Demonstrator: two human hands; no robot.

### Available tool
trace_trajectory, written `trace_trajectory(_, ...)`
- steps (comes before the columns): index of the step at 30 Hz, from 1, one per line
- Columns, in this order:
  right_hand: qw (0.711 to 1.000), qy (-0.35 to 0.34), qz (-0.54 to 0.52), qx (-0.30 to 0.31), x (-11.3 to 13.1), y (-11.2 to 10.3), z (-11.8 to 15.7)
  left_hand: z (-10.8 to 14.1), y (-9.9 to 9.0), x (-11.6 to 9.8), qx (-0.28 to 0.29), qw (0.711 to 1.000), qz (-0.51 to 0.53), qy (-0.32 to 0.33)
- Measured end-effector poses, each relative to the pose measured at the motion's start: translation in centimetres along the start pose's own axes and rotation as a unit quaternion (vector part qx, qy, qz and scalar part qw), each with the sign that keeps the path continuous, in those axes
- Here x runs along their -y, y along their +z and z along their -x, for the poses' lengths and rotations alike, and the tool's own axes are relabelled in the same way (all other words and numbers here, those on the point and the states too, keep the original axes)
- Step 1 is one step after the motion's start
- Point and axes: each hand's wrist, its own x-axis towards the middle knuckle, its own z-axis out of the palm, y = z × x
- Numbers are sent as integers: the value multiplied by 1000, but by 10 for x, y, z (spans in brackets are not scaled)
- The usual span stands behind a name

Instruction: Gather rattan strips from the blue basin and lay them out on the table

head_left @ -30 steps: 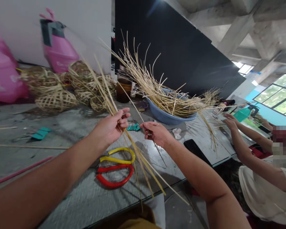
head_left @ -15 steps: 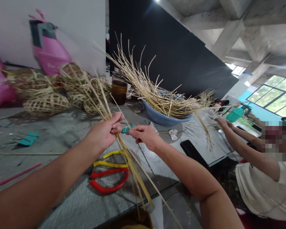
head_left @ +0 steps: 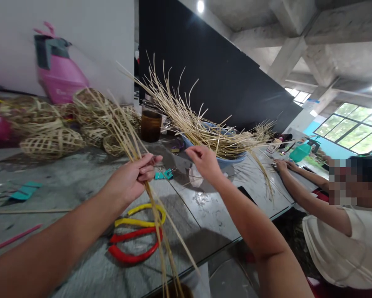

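Several strips (head_left: 133, 151) in the left hand (head_left: 132, 180); pink sprayer's (head_left: 61, 78) lettering (head_left: 63, 92) blurred.

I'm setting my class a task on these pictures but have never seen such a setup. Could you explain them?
There is no machine: these are a person's bare hands, and every picture comes from one camera worn on their head, looking forward and down. The left hand grips a bundle of thin pale strips. The right hand is in front of a blue basin heaped with similar strips; whether its fingers pinch anything is unclear. On the grey table lie scissors with red and yellow handles, teal binder clips and woven baskets. A pink spray bottle stands behind.
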Motion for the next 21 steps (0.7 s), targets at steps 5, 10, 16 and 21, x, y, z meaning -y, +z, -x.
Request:
trace_trajectory(5, 967, 101, 233, -31, -25, -35, -34, 1, 1, 1, -11, 1000, 16, 11)
trace_trajectory(10, 940, 167, 294, 40, -34, -38, -40, 1, 2, 1, -15, 1000, 22, 6)
trace_trajectory(16, 953, 56, 294, 40, -24, -53, -28, 2, 2, 0, -10, 1000, 19, -6)
trace_trajectory(21, 953, 5, 299, 45, -12, -55, -1, 1, 0, 2, -3, 1000, 19, -11)
